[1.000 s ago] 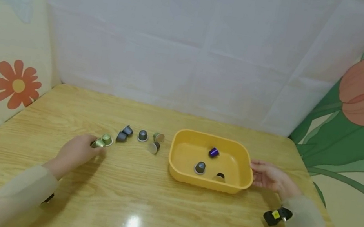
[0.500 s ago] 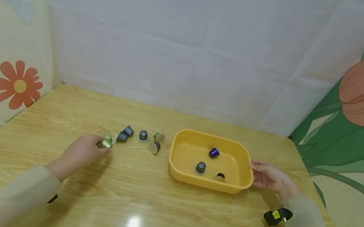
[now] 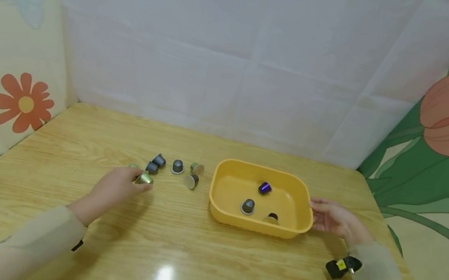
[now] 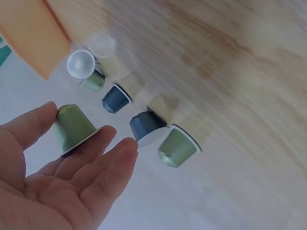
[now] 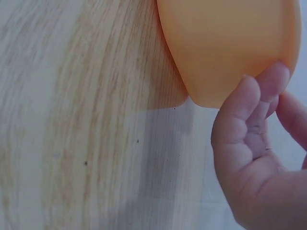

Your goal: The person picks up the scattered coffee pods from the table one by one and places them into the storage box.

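Observation:
My left hand (image 3: 117,187) pinches a green coffee capsule (image 4: 74,127) between thumb and fingers, over the table on the left. Another green capsule (image 4: 178,147) lies just behind that hand, mostly covered by it in the head view. Beyond the fingers are two dark capsules, one (image 3: 159,160) leaning close to the other (image 3: 152,167). On the right, the fingertips of my right hand (image 3: 335,219) rest against the outer end wall of a yellow plastic bin (image 3: 213,209). Inside it lie a purple capsule (image 3: 264,188), a dark upright one (image 3: 248,206) and another (image 3: 272,217) partly hidden by the front wall.
Between the left hand and the bin stands a dark capsule (image 3: 177,167), foil down. Beside it a green capsule (image 3: 197,169) and a dark one (image 3: 192,182) lie on their sides. A white cloth (image 3: 215,85) hangs behind the wooden table (image 3: 205,264).
My left hand has moved right and slightly forward, bringing the pinched green capsule away from the other green one. My right hand and the bin stay in place.

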{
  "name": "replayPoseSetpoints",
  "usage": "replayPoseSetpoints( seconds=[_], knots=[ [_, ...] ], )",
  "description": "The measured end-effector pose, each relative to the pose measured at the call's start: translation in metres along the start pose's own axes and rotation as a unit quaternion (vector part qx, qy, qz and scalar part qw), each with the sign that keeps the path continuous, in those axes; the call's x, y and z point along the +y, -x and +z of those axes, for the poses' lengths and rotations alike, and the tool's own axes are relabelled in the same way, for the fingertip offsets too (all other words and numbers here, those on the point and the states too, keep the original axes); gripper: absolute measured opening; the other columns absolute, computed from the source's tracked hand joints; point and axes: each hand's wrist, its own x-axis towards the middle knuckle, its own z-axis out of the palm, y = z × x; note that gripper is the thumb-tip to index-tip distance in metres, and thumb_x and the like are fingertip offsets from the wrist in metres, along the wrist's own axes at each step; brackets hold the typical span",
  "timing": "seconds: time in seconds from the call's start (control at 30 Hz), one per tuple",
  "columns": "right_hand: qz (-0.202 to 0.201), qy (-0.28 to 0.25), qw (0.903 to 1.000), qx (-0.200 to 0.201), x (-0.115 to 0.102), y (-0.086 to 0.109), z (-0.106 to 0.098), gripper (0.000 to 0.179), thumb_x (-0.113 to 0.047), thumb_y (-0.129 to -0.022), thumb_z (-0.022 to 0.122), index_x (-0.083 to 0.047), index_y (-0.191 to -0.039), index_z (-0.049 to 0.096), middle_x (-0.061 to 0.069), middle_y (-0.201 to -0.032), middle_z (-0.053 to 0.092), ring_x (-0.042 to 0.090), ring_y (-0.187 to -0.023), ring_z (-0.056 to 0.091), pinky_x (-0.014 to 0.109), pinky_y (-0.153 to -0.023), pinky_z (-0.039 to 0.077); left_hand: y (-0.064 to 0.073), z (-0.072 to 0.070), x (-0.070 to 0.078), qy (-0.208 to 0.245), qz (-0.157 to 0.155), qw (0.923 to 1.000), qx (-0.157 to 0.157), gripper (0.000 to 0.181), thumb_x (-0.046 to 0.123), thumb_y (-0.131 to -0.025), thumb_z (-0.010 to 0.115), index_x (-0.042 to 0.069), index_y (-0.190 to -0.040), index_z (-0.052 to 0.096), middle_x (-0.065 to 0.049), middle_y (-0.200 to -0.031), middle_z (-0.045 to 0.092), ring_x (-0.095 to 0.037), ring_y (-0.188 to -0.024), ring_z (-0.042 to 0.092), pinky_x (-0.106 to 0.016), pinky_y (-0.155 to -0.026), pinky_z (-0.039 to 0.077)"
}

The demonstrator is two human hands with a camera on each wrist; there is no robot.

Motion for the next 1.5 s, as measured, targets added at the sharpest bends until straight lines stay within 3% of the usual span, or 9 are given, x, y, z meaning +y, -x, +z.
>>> replayPoseSetpoints(
  seconds=[0.3,0.47,0.6,0.73,0.8,0.97,1.1,1.27,1.5],
  knots=[
    [-0.002,0.000,1.0000,0.003,0.000,0.002,0.000,0.022,-0.012,-0.105,0.044,-0.017,-0.101,0.064,0.000,-0.090,0.070,0.013,-0.080,0.067,0.029,-0.071,0.056,-0.004,0.000,0.015,0.009,0.012,0.9998,-0.015,0.025,0.027,-0.094,0.065,0.003,-0.100,0.068,-0.010,-0.093,0.065,-0.024,-0.079,0.054,-0.040,-0.066,0.045],
    [-0.001,0.002,1.0000,0.009,0.000,0.002,-0.001,0.024,-0.011,-0.105,0.042,-0.018,-0.101,0.064,0.000,-0.090,0.069,0.013,-0.079,0.067,0.029,-0.071,0.056,-0.005,0.001,0.024,0.018,0.024,0.9994,-0.017,0.020,0.026,-0.094,0.065,0.006,-0.091,0.064,-0.004,-0.080,0.060,-0.019,-0.068,0.047,-0.033,-0.059,0.040],
    [-0.001,0.005,0.9999,0.010,-0.001,0.002,-0.001,0.023,-0.011,-0.105,0.042,-0.018,-0.101,0.064,0.000,-0.089,0.069,0.013,-0.079,0.066,0.029,-0.071,0.056,-0.006,0.002,0.030,0.016,0.026,0.9994,-0.018,0.020,0.026,-0.094,0.065,0.006,-0.092,0.064,-0.003,-0.079,0.060,-0.018,-0.066,0.048,-0.032,-0.058,0.040],
    [-0.003,0.006,1.0000,0.008,-0.001,0.002,-0.001,0.024,-0.011,-0.105,0.042,-0.018,-0.101,0.064,0.000,-0.089,0.069,0.013,-0.079,0.066,0.029,-0.070,0.056,-0.007,0.004,0.038,0.017,0.031,0.9993,-0.016,0.021,0.027,-0.094,0.066,0.006,-0.097,0.067,-0.006,-0.091,0.067,-0.024,-0.081,0.062,-0.041,-0.069,0.050],
    [-0.004,0.005,1.0000,0.007,0.000,0.002,-0.001,0.025,-0.011,-0.105,0.041,-0.018,-0.101,0.065,0.000,-0.089,0.069,0.013,-0.078,0.066,0.029,-0.070,0.056,-0.008,0.006,0.041,0.020,0.034,0.9991,-0.017,0.020,0.027,-0.094,0.066,0.007,-0.096,0.067,-0.006,-0.094,0.068,-0.025,-0.083,0.062,-0.042,-0.071,0.050],
    [-0.007,0.009,0.9999,0.002,0.001,0.000,-0.001,0.024,-0.012,-0.105,0.042,-0.018,-0.101,0.065,-0.001,-0.089,0.069,0.013,-0.079,0.066,0.028,-0.070,0.056,-0.011,0.011,0.047,0.026,0.037,0.9987,-0.022,0.017,0.027,-0.094,0.066,0.010,-0.091,0.066,-0.004,-0.088,0.065,-0.019,-0.071,0.052,-0.034,-0.063,0.043],
    [-0.007,0.013,0.9999,0.001,0.001,0.000,-0.001,0.023,-0.013,-0.105,0.044,-0.017,-0.101,0.065,0.000,-0.090,0.069,0.013,-0.079,0.067,0.028,-0.070,0.056,-0.012,0.013,0.051,0.026,0.046,0.9984,-0.019,0.018,0.027,-0.094,0.066,0.011,-0.085,0.063,-0.002,-0.083,0.063,-0.018,-0.071,0.052,-0.036,-0.065,0.044],
    [-0.008,0.019,0.9998,0.002,0.001,0.000,-0.001,0.023,-0.013,-0.105,0.043,-0.017,-0.101,0.065,0.000,-0.090,0.069,0.013,-0.079,0.067,0.027,-0.070,0.056,-0.012,0.015,0.057,0.026,0.044,0.9984,-0.024,0.016,0.027,-0.095,0.065,0.011,-0.092,0.067,-0.003,-0.091,0.067,-0.020,-0.078,0.058,-0.041,-0.071,0.049],
    [-0.007,0.019,0.9998,0.001,0.001,0.000,-0.002,0.023,-0.013,-0.105,0.043,-0.017,-0.102,0.065,0.000,-0.091,0.069,0.013,-0.079,0.067,0.027,-0.070,0.056,-0.012,0.015,0.063,0.021,0.045,0.9985,-0.021,0.026,0.027,-0.094,0.066,0.006,-0.109,0.068,-0.012,-0.110,0.069,-0.033,-0.102,0.063,-0.051,-0.083,0.051]
  ],
)
